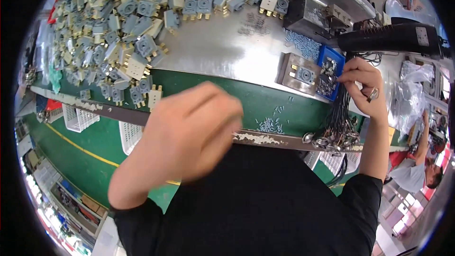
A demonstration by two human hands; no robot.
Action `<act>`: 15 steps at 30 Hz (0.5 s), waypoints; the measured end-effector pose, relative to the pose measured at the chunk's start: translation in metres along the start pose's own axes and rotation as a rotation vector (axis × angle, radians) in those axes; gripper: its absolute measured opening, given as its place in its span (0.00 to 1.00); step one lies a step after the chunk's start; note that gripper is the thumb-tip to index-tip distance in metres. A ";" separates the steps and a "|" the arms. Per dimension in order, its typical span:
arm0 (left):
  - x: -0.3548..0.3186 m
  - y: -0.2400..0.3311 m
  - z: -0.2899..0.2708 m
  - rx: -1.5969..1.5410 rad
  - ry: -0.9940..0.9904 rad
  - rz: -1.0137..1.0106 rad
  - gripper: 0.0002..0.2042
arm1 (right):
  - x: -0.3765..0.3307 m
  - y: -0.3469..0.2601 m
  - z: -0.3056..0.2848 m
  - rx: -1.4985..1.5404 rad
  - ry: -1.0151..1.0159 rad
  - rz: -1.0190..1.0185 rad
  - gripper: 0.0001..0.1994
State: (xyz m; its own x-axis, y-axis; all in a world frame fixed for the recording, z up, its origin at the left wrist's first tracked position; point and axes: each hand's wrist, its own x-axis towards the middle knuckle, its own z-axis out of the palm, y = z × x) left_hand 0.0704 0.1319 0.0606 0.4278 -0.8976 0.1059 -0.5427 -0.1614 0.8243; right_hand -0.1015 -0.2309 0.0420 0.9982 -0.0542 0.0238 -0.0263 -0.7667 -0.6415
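Note:
My left hand (196, 125) is in the air over the front edge of the bench, smeared by motion; its fingers are curled, but what they hold, if anything, is not visible. My right hand (364, 83) is at the right rim of a blue tray (323, 57) of small metal parts. Its thumb and fingertips are pinched together, and anything between them is too small to make out. A silvery ring-like piece (373, 95) shows on one of its fingers. Left of the tray, a metal block fixture (290, 72) holds a grey square switch-like part (304, 75) with brass terminals.
Grey and cream terminal parts (128, 28) are heaped at the left. Blue screws (303, 42) lie behind the tray, silvery pins (270, 124) near the edge. Black cables (339, 118) hang at the right below a black powered tool (388, 38). A person (412, 175) is far right.

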 end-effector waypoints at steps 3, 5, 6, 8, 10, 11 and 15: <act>-0.013 -0.051 0.034 0.352 0.029 -0.008 0.10 | 0.005 0.006 0.002 0.090 -0.063 -0.097 0.09; -0.019 -0.071 0.048 0.403 0.001 -0.007 0.09 | 0.006 0.007 0.003 0.114 -0.047 -0.122 0.07; -0.022 -0.076 0.051 0.433 -0.025 0.016 0.09 | 0.006 0.002 -0.001 0.183 -0.078 -0.102 0.07; -0.023 -0.080 0.055 0.465 -0.022 0.076 0.07 | 0.000 0.000 -0.003 0.306 -0.094 -0.044 0.04; -0.019 -0.073 0.054 0.436 -0.053 0.067 0.07 | -0.003 0.007 -0.007 0.384 -0.111 -0.116 0.03; -0.017 -0.070 0.053 0.404 -0.080 0.043 0.08 | -0.003 0.010 -0.010 0.464 -0.143 -0.191 0.03; -0.007 -0.067 0.053 -0.271 -0.005 -0.063 0.11 | -0.006 0.013 -0.015 0.718 -0.149 -0.171 0.06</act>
State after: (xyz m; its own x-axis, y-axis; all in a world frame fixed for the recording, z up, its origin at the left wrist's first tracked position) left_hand 0.0655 0.1271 -0.0244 0.4505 -0.8915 0.0470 -0.3017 -0.1025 0.9479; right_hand -0.1084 -0.2497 0.0452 0.9833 0.1543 0.0963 0.1195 -0.1487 -0.9816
